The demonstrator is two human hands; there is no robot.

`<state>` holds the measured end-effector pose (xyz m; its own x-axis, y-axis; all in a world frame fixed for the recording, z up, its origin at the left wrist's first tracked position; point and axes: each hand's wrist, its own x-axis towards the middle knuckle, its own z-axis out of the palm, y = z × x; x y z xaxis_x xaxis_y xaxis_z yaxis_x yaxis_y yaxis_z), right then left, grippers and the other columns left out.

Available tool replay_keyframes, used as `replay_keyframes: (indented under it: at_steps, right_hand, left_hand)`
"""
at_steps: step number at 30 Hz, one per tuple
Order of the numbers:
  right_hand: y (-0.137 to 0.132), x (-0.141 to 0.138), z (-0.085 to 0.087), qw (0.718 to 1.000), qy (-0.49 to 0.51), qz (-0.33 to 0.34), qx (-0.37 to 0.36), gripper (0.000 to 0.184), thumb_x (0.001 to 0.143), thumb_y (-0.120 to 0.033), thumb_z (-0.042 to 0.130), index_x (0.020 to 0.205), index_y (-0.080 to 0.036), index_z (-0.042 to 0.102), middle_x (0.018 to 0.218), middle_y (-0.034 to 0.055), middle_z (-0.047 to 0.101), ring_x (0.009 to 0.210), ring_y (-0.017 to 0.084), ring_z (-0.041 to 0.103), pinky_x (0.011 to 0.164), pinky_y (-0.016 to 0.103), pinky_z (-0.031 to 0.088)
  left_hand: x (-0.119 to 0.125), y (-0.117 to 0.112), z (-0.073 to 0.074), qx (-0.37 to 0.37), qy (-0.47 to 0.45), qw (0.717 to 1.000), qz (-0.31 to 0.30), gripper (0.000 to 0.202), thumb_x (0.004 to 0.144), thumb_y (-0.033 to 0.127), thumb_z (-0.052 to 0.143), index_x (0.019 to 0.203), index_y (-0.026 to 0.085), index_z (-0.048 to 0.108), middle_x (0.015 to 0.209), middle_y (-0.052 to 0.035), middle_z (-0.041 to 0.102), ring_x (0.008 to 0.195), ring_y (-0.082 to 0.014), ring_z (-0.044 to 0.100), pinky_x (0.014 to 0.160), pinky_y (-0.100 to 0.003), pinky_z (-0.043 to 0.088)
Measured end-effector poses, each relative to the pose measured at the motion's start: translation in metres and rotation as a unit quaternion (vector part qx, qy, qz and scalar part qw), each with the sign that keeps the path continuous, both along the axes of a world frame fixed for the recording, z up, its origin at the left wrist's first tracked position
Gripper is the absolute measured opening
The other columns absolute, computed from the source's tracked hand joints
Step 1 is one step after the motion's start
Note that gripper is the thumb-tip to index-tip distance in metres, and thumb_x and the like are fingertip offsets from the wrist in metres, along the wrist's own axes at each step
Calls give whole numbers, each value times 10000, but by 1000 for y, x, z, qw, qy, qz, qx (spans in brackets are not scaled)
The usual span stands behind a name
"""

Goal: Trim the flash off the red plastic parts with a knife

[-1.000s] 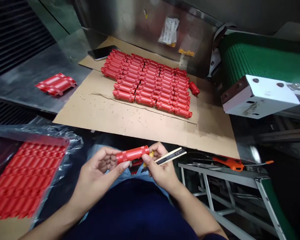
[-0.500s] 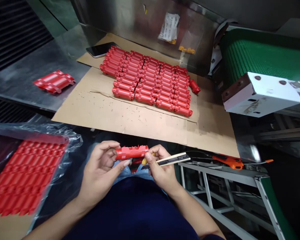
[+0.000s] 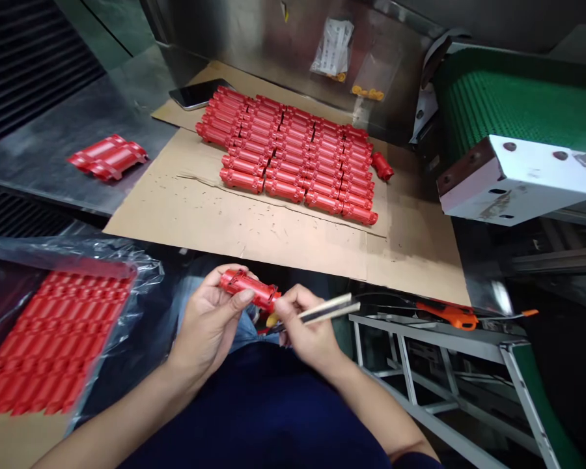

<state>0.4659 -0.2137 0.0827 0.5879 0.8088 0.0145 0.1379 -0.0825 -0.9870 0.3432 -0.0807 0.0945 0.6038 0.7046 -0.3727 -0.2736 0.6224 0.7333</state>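
My left hand [image 3: 208,319] is closed around a red plastic tube-like part [image 3: 251,288], thumb on its near side. The part tilts down toward the right, just in front of my body. My right hand [image 3: 312,329] is closed on a cream and black utility knife [image 3: 329,309], whose handle sticks out to the right. Its thumb and fingertips are at the right end of the red part, apparently touching it. A small yellow thing [image 3: 272,320] shows beside those fingertips; I cannot make out what it is.
Rows of similar red parts [image 3: 286,172] lie on a cardboard sheet [image 3: 293,231], with a phone [image 3: 200,94] behind. More red parts [image 3: 108,158] sit on the metal table at left. A plastic-lined box [image 3: 63,326] holds others. At right are a green conveyor [image 3: 517,91] and an orange-handled tool [image 3: 452,315].
The red part has rolled and tipped, its right end now lower. My left fingers have closed further around it. The knife has turned in my right hand.
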Motion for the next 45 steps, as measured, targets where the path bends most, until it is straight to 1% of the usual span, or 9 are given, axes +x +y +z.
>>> replay_keyframes:
  at_steps: [2, 7, 13, 17, 20, 25, 28, 32, 45]
  right_hand:
    - [-2, 10, 4, 996, 83, -25, -26, 402, 1098, -560, 621, 859, -237, 612, 637, -27, 686, 421, 117, 589, 415, 224, 473]
    - [-11, 23, 17, 998, -49, -22, -18, 310, 1058, -430, 743, 836, -214, 718, 804, 8, 723, 584, 103, 675, 563, 219, 546]
    - [-4, 13, 20, 1000, 19, 16, -18, 348, 1056, -466, 736, 826, -209, 691, 681, -31, 651, 512, 93, 622, 485, 198, 488]
    - [5, 6, 19, 994, 91, 54, -30, 396, 1034, -525, 750, 821, -199, 674, 620, -45, 631, 466, 87, 590, 446, 186, 451]
    - [11, 5, 23, 986, 138, 86, -41, 425, 1025, -575, 742, 840, -198, 673, 637, -43, 652, 435, 84, 567, 417, 191, 446]
    - [6, 17, 35, 981, -178, 49, 56, 104, 1052, -300, 758, 1024, -209, 800, 1001, 95, 813, 927, 217, 792, 816, 339, 682]
    - [-3, 20, 37, 948, -265, 90, 151, 322, 1047, -159, 740, 1365, -208, 756, 1256, 153, 815, 1189, 262, 793, 989, 391, 702]
    - [-9, 14, 29, 940, -244, 132, 198, 513, 1035, -112, 753, 1520, -264, 686, 1381, 126, 792, 1149, 242, 829, 960, 353, 739]
    - [-2, 12, 27, 938, -217, 144, 227, 536, 1007, -111, 790, 1502, -301, 709, 1275, 93, 837, 1076, 260, 836, 912, 393, 736]
  left_hand:
    - [-3, 5, -2, -42, -11, 999, 3, 405, 828, 221, 977, 1169, 167, 765, 1061, -87, 812, 915, -172, 780, 856, -253, 679]
    - [-4, 14, -7, -167, 4, 985, 29, 83, 983, 140, 797, 1042, 82, 808, 1004, -122, 827, 893, -202, 822, 837, -300, 724]
    - [-2, 13, -5, -207, 12, 977, 44, 186, 1059, 67, 653, 945, 93, 797, 987, -111, 834, 888, -178, 833, 827, -259, 722]
    - [-5, 12, -10, -177, 4, 984, 27, 41, 1016, 121, 760, 1011, 120, 801, 1003, -85, 830, 910, -163, 826, 856, -240, 711]
    - [-8, 11, -10, -143, -9, 990, 10, 138, 972, 176, 834, 1097, 142, 785, 1043, -74, 818, 945, -167, 823, 868, -230, 698]
    - [-16, 12, 1, -17, -21, 1000, -2, 554, 922, 243, 902, 1420, 272, 659, 1115, -62, 813, 1011, -226, 840, 927, -312, 690]
    - [-20, 14, 6, 57, -11, 998, 3, 579, 921, 276, 902, 1432, 286, 631, 1141, -77, 811, 912, -250, 848, 845, -362, 701]
    - [-20, 15, 7, 61, -1, 998, -2, 456, 928, 311, 896, 1302, 246, 644, 1107, -81, 806, 839, -218, 825, 786, -328, 680]
    - [-21, 11, 7, 37, 7, 999, -16, 480, 911, 349, 912, 1315, 241, 677, 1066, -89, 798, 912, -216, 780, 762, -274, 650]
